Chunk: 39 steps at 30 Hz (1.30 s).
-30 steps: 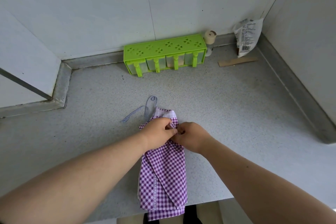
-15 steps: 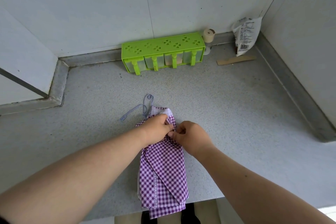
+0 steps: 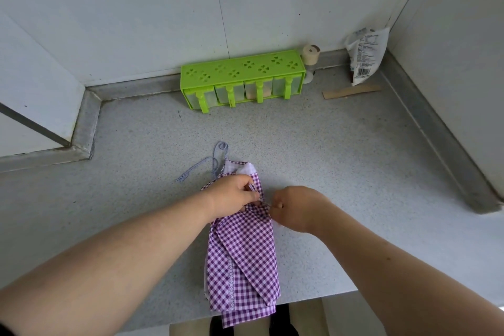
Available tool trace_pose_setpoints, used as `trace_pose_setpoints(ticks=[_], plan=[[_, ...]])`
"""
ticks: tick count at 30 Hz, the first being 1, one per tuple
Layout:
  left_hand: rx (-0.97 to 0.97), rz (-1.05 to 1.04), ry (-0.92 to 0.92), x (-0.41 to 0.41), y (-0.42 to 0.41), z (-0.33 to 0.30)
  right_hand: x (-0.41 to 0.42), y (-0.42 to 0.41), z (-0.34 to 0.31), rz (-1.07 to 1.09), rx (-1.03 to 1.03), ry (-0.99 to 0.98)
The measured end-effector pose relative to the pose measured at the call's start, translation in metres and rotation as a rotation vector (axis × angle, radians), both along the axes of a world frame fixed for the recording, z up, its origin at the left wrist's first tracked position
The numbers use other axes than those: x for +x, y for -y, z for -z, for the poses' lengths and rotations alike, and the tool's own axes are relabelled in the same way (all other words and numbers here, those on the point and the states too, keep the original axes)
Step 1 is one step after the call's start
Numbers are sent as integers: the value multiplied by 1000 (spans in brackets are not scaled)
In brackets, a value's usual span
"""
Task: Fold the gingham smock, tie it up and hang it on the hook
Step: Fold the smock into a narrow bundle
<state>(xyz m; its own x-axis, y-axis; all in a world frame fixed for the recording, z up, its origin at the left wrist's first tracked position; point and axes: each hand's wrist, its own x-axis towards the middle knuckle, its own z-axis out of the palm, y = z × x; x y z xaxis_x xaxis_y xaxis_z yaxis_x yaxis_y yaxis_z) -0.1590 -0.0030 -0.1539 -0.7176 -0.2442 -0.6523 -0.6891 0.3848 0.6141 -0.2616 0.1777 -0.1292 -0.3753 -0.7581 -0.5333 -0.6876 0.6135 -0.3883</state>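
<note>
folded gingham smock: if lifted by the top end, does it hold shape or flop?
Likely flops: the gingham smock is thin cloth, its lower end already drooping over the counter edge. Folds probably slide open unless tied; both hands, left hand and right hand, pinch it at the top. Probably light.

The left hand covers the smock at its middle; the smock's lower end drops past the table edge. Print on the bag, upper right, is unreadable.
</note>
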Motion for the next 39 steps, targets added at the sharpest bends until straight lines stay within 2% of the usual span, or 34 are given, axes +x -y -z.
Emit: trace_pose_setpoints(ticks=[2,7,16,23,26,29,32,36,39], plan=[[9,-13,-12,0,-1,0,3,4,5,-5,-60,-136],[-12,-32,-38,1,-5,0,12,21,15,6,-29,-154],[-124,-10,-121,3,-6,-2,14,-1,27,-31,-123,-4],[-11,-170,-185,4,-2,-6,20,-12,28,-92,-23,58],[25,-158,-176,4,-9,-8,22,-14,29,-140,24,37],[46,-112,-171,4,-14,-13,24,-16,25,-137,-57,-60],[11,-72,-156,6,-16,-13,27,-18,28,-31,-210,-119],[-60,-33,-167,9,-18,-12,29,-16,38,-26,-303,-10],[-94,-19,-163,9,-18,-14,22,-18,30,109,-226,191]])
